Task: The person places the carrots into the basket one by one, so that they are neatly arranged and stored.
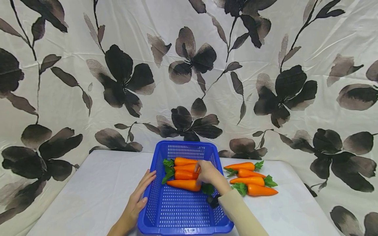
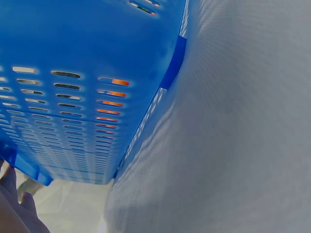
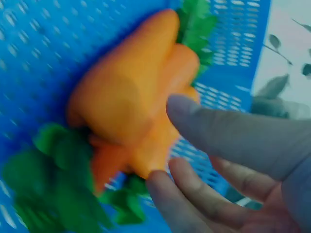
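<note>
A blue plastic basket (image 1: 186, 209) with slotted walls stands on the table. Inside it, several orange carrots (image 1: 183, 185) with green leaves lie side by side across its far half. My left hand (image 1: 137, 198) touches the basket's left rim with fingers extended; in the left wrist view its fingers (image 2: 8, 182) show at the lower left by the rim. My right hand (image 1: 208, 172) is inside the basket over the right ends of the carrots. Seen from the right wrist, its thumb (image 3: 209, 126) and fingers are spread apart, close to the carrots (image 3: 126, 87), with nothing gripped between them.
More carrots (image 1: 262, 190) with green leaves lie in a row on the white-covered table (image 1: 97, 190), right of the basket. Behind the table hangs a white cloth (image 1: 165, 19) with dark flowers. A small black device (image 1: 213, 200) sits at my right wrist.
</note>
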Available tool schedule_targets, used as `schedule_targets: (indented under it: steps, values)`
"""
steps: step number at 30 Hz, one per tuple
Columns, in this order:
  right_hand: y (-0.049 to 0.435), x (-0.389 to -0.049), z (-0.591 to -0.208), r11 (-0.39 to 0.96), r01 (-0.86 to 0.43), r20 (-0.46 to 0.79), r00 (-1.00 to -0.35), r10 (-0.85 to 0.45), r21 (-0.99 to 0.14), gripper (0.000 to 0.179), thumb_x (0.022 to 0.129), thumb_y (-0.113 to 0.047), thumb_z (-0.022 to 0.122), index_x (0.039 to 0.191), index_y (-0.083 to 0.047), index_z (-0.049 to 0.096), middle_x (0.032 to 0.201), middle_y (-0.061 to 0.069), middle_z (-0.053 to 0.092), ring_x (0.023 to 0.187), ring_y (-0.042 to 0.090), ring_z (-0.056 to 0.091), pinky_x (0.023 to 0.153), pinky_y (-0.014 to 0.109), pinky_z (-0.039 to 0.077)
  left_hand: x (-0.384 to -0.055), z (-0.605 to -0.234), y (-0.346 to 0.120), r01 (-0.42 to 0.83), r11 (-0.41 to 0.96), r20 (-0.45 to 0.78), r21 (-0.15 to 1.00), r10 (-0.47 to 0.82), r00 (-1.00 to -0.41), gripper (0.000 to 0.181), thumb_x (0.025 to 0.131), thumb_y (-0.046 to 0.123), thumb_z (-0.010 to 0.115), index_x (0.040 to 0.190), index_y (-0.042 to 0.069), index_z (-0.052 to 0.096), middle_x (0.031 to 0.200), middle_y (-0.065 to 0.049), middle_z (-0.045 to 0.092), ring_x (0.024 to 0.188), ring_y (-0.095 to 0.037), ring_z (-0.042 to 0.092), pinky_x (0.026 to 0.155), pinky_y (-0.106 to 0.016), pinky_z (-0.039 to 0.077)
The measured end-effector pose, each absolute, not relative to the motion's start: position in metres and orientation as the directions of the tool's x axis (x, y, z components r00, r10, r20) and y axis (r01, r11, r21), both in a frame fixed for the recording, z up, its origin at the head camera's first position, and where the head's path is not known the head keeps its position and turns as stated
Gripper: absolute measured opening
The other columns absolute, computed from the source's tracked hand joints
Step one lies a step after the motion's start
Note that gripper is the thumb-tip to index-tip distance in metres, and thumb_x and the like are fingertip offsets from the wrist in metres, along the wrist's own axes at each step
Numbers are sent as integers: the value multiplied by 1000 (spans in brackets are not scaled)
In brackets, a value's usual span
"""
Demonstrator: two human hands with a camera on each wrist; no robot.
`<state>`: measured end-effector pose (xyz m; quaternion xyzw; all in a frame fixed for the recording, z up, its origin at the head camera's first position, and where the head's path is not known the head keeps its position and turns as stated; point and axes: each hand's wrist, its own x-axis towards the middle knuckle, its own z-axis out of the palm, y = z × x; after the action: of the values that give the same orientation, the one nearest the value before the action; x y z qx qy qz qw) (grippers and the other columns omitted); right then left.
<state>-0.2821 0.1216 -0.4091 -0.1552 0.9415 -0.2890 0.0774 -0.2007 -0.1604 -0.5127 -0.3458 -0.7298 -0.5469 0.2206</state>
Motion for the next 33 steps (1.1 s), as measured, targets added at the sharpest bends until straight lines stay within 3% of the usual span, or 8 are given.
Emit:
schedule_targets:
  steps: [5, 13, 23, 33]
  values:
    - [125, -279, -399, 730, -274, -5, -935, -355, -626, 39, 60, 4, 90, 88, -2, 63, 75, 8, 60, 66, 17, 54, 55, 28, 49, -202, -514, -160, 759, 155, 713, 633, 266, -649, 58, 91, 6, 36, 148, -5, 38, 156, -25, 31, 150, -38, 11, 118, -20, 8]
    - [138, -266, -378, 666, -286, 77, -943, -325, -689, 35, 66, 0, 88, 92, -3, 65, 84, 7, 64, 75, 16, 58, 73, 34, 54, -202, -514, -161, 760, 161, 716, 629, 259, -648, 59, 90, 5, 36, 148, -3, 39, 156, -24, 32, 149, -39, 12, 117, -20, 9]
    - [161, -242, -366, 565, -321, 289, -946, -149, -760, 15, 80, -7, 80, 87, -6, 67, 79, -1, 66, 76, 15, 63, 74, 33, 53, -200, -513, -161, 753, 162, 708, 638, 262, -656, 60, 89, 5, 36, 149, -3, 38, 156, -25, 31, 150, -36, 11, 117, -19, 9]
    - [198, -221, -365, 445, -348, 378, -926, -23, -825, 9, 87, -10, 75, 91, -6, 68, 89, 7, 68, 83, 16, 65, 78, 25, 56, -199, -511, -160, 726, 180, 680, 664, 257, -686, 60, 90, 6, 37, 149, 0, 38, 157, -22, 31, 151, -34, 11, 116, -17, 8]
